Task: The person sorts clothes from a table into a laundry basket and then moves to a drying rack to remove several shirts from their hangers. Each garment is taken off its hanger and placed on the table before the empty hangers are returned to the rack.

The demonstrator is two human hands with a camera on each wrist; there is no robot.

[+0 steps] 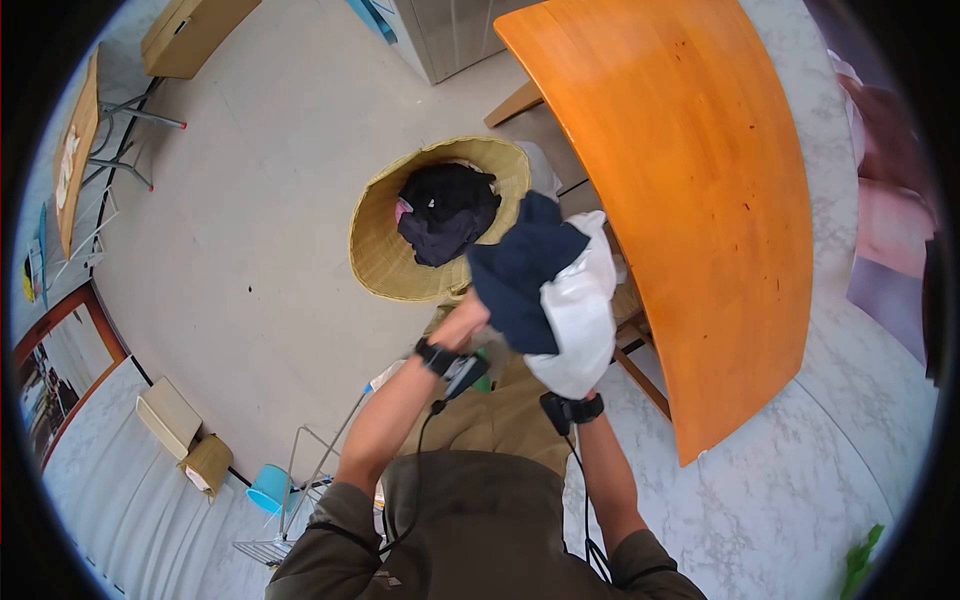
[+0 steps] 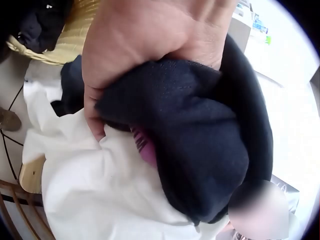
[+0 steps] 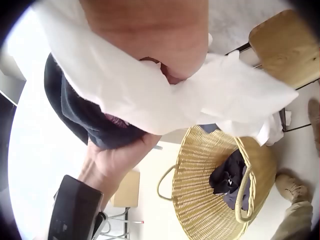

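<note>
My left hand (image 2: 145,35) grips a dark navy garment (image 2: 200,135), its fingers curled over the fabric. A bit of purple patterned cloth (image 2: 145,147) shows under the navy fold. My right hand (image 3: 175,45) holds a white cloth (image 3: 130,95), its fingertips partly hidden in the fabric. In the head view the navy garment (image 1: 525,265) and white cloth (image 1: 580,320) are bunched together between both hands, and the white cloth mostly covers the right hand. Just beyond the left hand (image 1: 465,320) stands a woven basket (image 1: 375,235) with dark clothes (image 1: 450,215) inside.
An orange wooden table (image 1: 700,200) stands on the right, close to the white cloth. A wire rack (image 1: 300,470) and a blue bucket (image 1: 270,488) are at the lower left. A cardboard box (image 1: 195,35) sits at the far left, and a grey appliance (image 1: 455,35) stands behind the basket.
</note>
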